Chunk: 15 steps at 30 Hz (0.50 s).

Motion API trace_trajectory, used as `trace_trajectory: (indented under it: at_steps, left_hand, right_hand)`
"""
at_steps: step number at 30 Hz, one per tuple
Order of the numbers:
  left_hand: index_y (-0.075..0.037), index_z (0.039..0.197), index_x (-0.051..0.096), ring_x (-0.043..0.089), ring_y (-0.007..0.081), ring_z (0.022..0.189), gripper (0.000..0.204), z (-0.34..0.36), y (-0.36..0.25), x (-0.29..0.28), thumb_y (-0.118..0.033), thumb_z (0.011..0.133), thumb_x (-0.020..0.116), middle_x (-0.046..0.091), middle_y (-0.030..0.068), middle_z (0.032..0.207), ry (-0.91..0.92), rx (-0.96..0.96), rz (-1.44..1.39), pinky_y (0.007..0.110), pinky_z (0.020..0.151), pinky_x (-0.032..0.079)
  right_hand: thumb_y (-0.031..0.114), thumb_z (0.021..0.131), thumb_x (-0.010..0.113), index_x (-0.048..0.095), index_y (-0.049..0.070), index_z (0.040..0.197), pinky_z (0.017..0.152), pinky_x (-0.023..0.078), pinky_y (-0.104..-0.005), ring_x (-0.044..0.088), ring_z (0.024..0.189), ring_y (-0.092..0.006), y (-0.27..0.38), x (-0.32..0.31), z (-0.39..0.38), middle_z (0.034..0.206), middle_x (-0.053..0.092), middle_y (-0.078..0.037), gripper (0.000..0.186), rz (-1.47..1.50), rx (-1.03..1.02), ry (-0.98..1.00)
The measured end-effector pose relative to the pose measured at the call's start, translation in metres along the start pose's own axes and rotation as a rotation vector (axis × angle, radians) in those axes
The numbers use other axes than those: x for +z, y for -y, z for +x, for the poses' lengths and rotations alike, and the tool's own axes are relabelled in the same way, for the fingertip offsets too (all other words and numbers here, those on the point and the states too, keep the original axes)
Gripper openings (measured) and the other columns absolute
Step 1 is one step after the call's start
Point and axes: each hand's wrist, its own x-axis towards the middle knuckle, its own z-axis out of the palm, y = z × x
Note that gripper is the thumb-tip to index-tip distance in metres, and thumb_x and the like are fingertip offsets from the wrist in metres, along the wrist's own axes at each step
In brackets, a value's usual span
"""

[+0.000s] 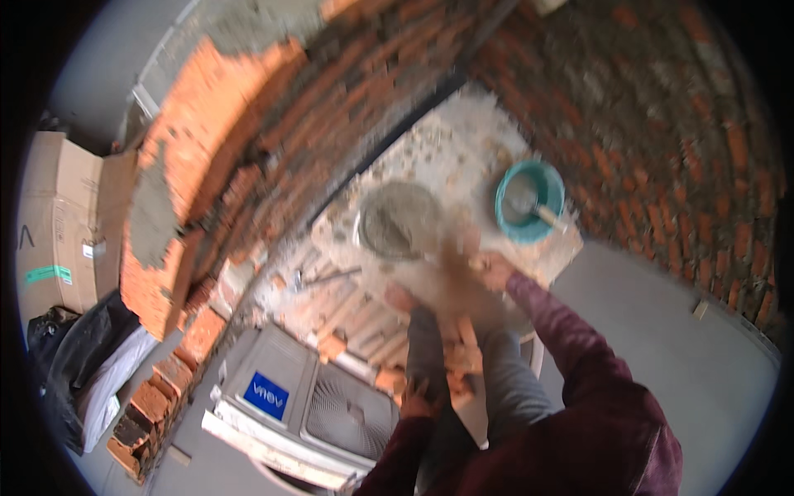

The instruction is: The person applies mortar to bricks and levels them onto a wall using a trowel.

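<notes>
My right hand (494, 269) is closed over the board, its fingers round something I cannot make out. A brown motion smear spreads beside it, hiding the shape. Just beyond, a round pan (361, 234) contains wet grey mortar (397, 217). To the right stands a teal bucket (501, 211) with cloudy water and a light-handled tool (547, 217) leaning in it. My left hand (420, 401) rests with its fingers apart against my left leg, near orange bricks (463, 357). A hammer (318, 279) lies left of my feet.
Brick walls rise on the left (356, 99) and right (662, 149). Fresh mortar (155, 211) lies on the left wall's top. A grey fan-grilled unit (347, 413) and stacked bricks (153, 401) stand lower left. Cardboard boxes (74, 215) are at far left; grey floor (662, 322) extends right.
</notes>
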Motion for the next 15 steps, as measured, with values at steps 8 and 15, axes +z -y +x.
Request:
trace_trajectory:
  at_steps: [8,15]
  left_hand:
    - [-0.004,0.129,0.056,0.043,0.0399,0.129,0.067,-0.004,-0.043,-0.040,-0.046,0.079,0.069,0.052,0.0241,0.132,-0.190,0.232,-0.034,0.046,0.108,0.035]
    - [0.000,0.128,0.057,0.067,0.0293,0.094,0.064,-0.012,-0.041,-0.043,-0.042,0.081,0.067,0.066,0.0209,0.109,-0.313,0.067,-0.166,0.037,0.086,0.051]
  right_hand:
    - [0.017,0.081,0.067,0.062,0.002,0.088,0.058,0.044,-0.0325,0.054,0.062,-0.0134,0.312,-0.196,-0.211,0.068,0.058,-0.005,0.018,-0.643,-0.617,-0.217]
    - [0.012,0.074,0.057,0.059,0.007,0.086,0.058,0.044,-0.0434,0.056,0.062,-0.0302,0.473,-0.303,-0.213,0.069,0.052,-0.010,0.013,-1.178,-1.151,-0.824]
